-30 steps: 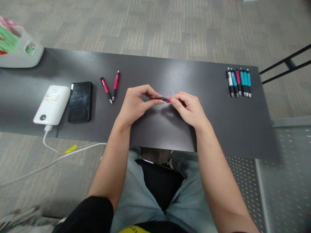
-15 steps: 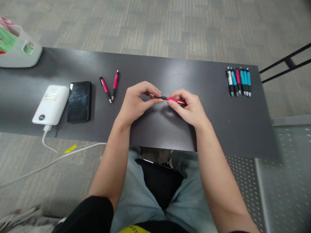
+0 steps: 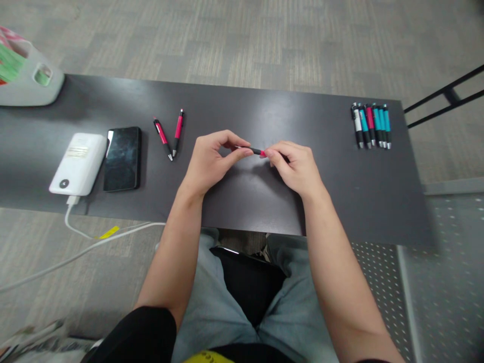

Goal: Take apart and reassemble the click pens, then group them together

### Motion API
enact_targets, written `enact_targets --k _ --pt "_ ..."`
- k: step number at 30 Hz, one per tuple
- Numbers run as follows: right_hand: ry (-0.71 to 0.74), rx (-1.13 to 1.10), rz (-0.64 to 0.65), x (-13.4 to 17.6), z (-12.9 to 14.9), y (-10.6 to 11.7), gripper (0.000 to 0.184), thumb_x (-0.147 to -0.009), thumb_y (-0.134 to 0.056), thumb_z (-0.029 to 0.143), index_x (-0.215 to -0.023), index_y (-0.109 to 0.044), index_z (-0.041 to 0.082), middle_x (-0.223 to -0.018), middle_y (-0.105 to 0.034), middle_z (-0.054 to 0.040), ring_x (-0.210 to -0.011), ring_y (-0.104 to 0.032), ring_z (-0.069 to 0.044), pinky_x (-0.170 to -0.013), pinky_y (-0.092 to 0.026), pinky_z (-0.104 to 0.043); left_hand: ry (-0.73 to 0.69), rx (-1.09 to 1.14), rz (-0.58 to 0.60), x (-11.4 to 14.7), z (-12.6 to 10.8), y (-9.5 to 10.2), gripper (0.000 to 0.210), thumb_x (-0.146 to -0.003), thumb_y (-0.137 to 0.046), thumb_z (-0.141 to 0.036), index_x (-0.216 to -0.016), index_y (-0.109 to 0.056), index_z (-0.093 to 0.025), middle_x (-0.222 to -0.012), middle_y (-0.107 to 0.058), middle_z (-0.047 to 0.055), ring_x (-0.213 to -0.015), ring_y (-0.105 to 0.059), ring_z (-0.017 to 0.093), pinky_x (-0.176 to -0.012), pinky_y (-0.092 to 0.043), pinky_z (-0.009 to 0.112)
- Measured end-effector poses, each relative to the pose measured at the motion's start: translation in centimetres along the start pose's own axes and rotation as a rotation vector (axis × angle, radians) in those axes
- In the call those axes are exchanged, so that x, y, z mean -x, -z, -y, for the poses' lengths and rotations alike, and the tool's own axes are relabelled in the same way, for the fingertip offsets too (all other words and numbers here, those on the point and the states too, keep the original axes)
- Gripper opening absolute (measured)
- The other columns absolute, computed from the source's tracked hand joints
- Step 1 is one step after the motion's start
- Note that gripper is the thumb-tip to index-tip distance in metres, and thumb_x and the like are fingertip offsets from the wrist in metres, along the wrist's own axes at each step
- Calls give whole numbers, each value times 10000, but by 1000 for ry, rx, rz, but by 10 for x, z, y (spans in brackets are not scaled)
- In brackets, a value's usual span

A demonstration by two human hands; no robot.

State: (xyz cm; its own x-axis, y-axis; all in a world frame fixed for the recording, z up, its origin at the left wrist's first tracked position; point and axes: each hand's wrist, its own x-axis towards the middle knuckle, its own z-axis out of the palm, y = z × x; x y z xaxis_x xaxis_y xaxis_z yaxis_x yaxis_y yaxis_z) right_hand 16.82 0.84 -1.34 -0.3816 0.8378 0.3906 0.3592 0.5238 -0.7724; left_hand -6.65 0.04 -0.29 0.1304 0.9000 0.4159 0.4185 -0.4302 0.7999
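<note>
Between both hands, above the middle of the dark table [image 3: 242, 201], is a pink pen [image 3: 262, 153] with a black grip, lying roughly level. My left hand [image 3: 215, 156] pinches the black grip end between thumb and fingers. At the pink barrel, my right hand [image 3: 293, 164] is closed, its thumb and fingers hiding most of the barrel. To the left of my left hand lie two more pink pens, one slanted [image 3: 162, 138] and one nearly upright in view [image 3: 178, 132], their tips close together.
On the right lies a row of several pens [image 3: 372, 126], white, teal and pink. At left are a black phone-like device [image 3: 121, 159] and a white power bank [image 3: 78, 164] with a white cable [image 3: 75, 222]. A white container [image 3: 41, 93] stands at the far left corner.
My right hand's fingers have shifted over the pen, covering most of the pink barrel that showed before. My left hand keeps its pinch on the grip end.
</note>
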Motion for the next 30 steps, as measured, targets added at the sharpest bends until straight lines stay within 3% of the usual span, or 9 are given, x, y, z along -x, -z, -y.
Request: enact_targets --k 4,8,10,14,19,25,30 --pt "-35 -11 -34 2 -2 -1 228 -907 -801 486 -1061 -742 328 -865 -723 -17 -711 -639 -242 -690 -479 -398 -14 3 -20 0 3 0 144 -862 -859 -317 -954 -811 -217 -903 -786 30 -816 -711 213 -784 -570 345" --pt "-16 7 11 1 0 1 177 -978 -712 488 -912 -748 327 -781 -710 -11 -748 -663 -253 -755 -486 -405 21 10 11 0 2 1 149 -848 -871 -336 -937 -811 -233 -910 -789 35 -843 -723 239 -808 -586 381" --pt "-31 0 23 1 1 2 180 -991 -692 490 -929 -750 331 -759 -696 -7 -729 -658 -249 -754 -487 -404 30 20 24 0 0 1 148 -846 -875 -336 -935 -812 -237 -912 -790 39 -849 -724 244 -816 -590 392" --pt "-32 24 -26 0 2 3 205 -916 -783 499 -1024 -743 329 -909 -741 -29 -778 -668 -261 -738 -489 -407 29 34 11 0 -2 2 147 -850 -873 -322 -938 -814 -221 -914 -792 44 -845 -723 244 -807 -581 391" --pt "-48 47 73 -1 0 2 185 -1011 -665 481 -939 -747 331 -679 -672 7 -696 -661 -252 -762 -475 -404 59 57 40 1 0 3 168 -842 -882 -364 -933 -821 -237 -911 -791 51 -852 -721 257 -801 -577 401" --pt "-18 95 23 1 3 2 164 -960 -748 452 -1054 -733 318 -991 -764 -37 -886 -693 -276 -818 -486 -414 50 48 21 1 1 3 169 -850 -873 -352 -938 -814 -221 -915 -797 27 -827 -722 228 -779 -565 371" --pt "-78 58 93 -1 7 5 159 -996 -691 480 -993 -745 330 -766 -742 4 -737 -695 -254 -812 -484 -406 34 28 48 2 0 4 178 -875 -849 -415 -939 -808 -254 -921 -789 45 -864 -725 262 -812 -576 418"
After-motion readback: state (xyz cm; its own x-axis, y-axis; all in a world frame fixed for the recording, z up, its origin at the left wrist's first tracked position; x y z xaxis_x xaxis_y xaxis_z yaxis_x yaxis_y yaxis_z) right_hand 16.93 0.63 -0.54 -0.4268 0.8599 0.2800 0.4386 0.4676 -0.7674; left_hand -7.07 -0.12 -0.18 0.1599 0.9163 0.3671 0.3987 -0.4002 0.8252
